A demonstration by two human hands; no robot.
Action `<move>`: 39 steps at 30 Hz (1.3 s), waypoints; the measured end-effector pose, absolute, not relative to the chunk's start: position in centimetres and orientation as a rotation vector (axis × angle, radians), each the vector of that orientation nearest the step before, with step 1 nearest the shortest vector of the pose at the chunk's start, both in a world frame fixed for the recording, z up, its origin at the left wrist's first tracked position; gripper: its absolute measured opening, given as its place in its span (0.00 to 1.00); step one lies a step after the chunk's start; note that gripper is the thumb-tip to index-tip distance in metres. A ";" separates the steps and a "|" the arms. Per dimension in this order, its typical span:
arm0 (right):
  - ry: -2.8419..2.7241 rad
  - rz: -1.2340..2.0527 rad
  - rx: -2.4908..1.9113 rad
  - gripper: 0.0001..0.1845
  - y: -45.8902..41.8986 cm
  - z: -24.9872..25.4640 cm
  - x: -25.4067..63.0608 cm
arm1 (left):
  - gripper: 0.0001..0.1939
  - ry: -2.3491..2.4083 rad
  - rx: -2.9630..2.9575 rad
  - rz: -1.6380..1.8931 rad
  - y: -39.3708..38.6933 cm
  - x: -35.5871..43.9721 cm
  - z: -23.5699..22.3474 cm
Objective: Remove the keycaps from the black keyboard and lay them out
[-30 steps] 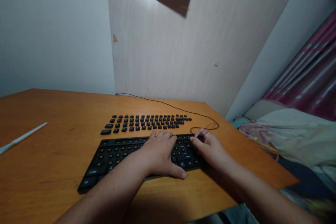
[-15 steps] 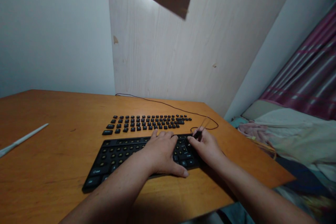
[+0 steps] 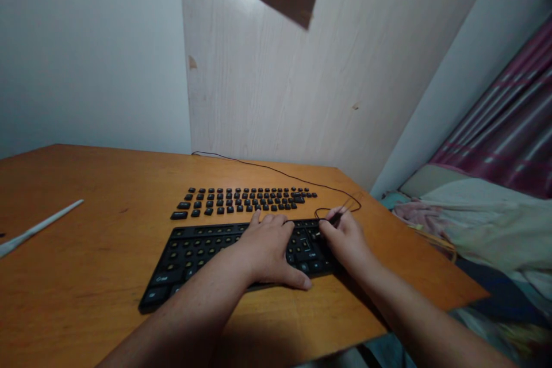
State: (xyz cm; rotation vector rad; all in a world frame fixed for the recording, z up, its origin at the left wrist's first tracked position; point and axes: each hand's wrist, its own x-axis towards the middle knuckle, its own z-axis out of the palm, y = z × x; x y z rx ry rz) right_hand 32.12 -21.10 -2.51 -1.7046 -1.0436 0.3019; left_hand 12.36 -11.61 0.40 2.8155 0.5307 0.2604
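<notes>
A black keyboard lies on the desk, many of its keycaps gone and pale key posts showing. My left hand rests flat across its middle, fingers spread and thumb out past the near edge. At the keyboard's right end, my right hand is closed round a keycap puller with a dark handle and two thin wires pointing up. Its fingertips are close to the keys at the upper right; what lies beneath them is hidden. Behind the keyboard, loose black keycaps are laid out in rows.
The wooden desk meets a wall at the back. A thin black cable curves from the back edge down beside my right hand. A long white strip lies at the left. Bedding is beyond the desk's right edge.
My right hand has shifted slightly right with the keycap puller, whose wires now lean further right. My left hand keeps its place on the keyboard. The whole view has moved a little.
</notes>
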 end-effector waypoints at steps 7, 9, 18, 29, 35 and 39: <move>-1.034 0.221 -1.682 0.13 -21.3 -2.9 32.9 | 0.55 0.526 2.821 0.268 -11.6 12.4 0.3; -1.058 0.261 -1.671 0.13 -21.3 -2.8 32.8 | 0.55 0.517 2.823 0.268 -11.6 12.4 0.4; -1.052 0.163 -1.683 0.13 -22.7 0.1 32.4 | 0.56 0.530 2.813 0.268 -11.7 12.3 0.5; -1.473 0.407 -1.786 0.10 -22.3 0.1 33.3 | 0.58 0.514 2.808 0.261 -11.6 12.3 0.5; -1.477 0.403 -1.877 0.09 -22.1 -1.2 34.3 | 0.54 0.528 2.792 0.311 -11.8 12.3 0.6; -1.504 0.391 -1.915 0.08 -21.8 -1.1 34.3 | 0.50 0.544 2.779 0.349 -11.9 12.5 0.7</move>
